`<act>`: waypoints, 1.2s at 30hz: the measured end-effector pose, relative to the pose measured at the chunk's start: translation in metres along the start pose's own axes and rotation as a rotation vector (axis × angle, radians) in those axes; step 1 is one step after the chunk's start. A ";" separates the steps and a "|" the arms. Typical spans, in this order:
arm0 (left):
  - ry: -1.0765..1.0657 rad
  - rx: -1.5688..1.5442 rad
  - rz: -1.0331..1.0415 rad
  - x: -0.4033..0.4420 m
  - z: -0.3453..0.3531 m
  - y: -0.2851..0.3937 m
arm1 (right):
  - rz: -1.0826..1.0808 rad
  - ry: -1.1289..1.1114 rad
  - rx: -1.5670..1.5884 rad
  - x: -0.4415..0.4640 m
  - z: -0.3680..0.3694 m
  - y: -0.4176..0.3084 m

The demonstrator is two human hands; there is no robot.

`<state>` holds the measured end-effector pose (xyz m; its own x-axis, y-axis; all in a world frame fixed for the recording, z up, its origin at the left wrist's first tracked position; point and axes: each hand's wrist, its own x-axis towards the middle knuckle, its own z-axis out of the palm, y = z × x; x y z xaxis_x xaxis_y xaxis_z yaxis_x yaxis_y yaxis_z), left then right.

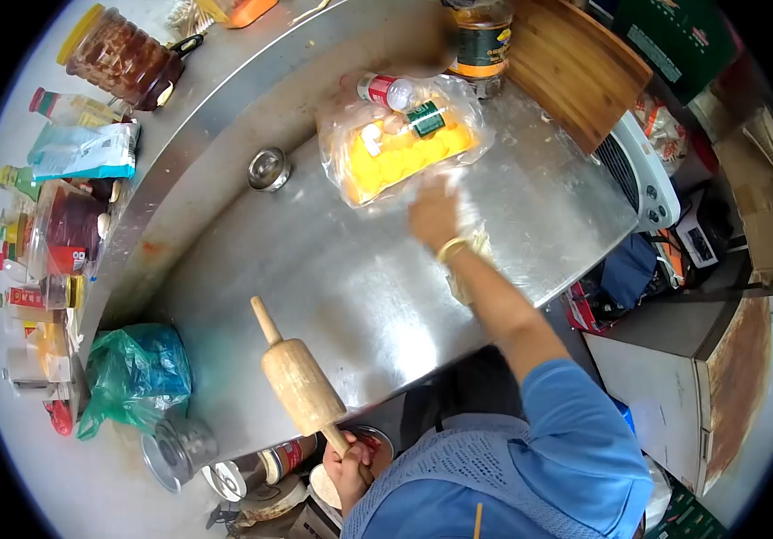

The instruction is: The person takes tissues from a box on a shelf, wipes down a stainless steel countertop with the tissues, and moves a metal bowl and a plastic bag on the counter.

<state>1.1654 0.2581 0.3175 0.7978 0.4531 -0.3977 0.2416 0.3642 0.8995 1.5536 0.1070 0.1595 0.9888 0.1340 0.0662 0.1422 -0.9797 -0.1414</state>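
My left hand (347,472), at the near edge of the metal table, is wrapped round the lower handle of a large wooden rolling pin (304,384). The pin slants up and leftward, its thick barrel over the table's edge. Stretched out above the tabletop is my right hand (435,214), its fingers smeared by motion, so whether they hold anything is unclear. Just beyond it lies a clear plastic bag (343,171) with bright yellow contents (404,162). A pale crumpled thing (478,247), perhaps a cloth, lies beside my right wrist.
A small metal bowl (269,169) sits on the metal table (225,260). A green plastic bag (135,373) is at the left end. Jars and bottles line the ledge (126,216). A wooden board (575,67) leans at the back right, beside a large bottle (481,45).
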 end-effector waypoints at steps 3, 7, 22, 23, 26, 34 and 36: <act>0.029 -0.018 0.002 0.000 -0.005 -0.008 | -0.388 0.162 0.070 -0.044 0.048 -0.085; 0.019 -0.035 -0.015 -0.006 0.013 0.000 | -0.770 -0.045 0.437 -0.156 0.008 -0.125; -0.141 0.068 -0.168 -0.009 0.047 -0.003 | -0.009 0.062 0.035 -0.082 -0.040 0.193; -0.107 0.079 -0.198 -0.009 0.054 0.000 | 0.089 0.103 0.012 -0.073 -0.034 0.209; -0.065 0.068 -0.146 0.001 0.057 -0.017 | 0.318 0.258 -0.019 -0.055 -0.013 0.214; 0.029 -0.031 -0.178 0.033 0.127 -0.021 | -0.413 -0.018 0.124 -0.004 -0.023 0.164; 0.037 -0.056 -0.190 0.032 0.145 -0.023 | -0.329 -0.061 0.043 0.037 -0.030 0.205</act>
<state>1.2658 0.1464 0.3107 0.7196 0.4011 -0.5669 0.3540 0.4905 0.7963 1.6179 -0.0936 0.1622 0.8904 0.4518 0.0556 0.4545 -0.8756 -0.1638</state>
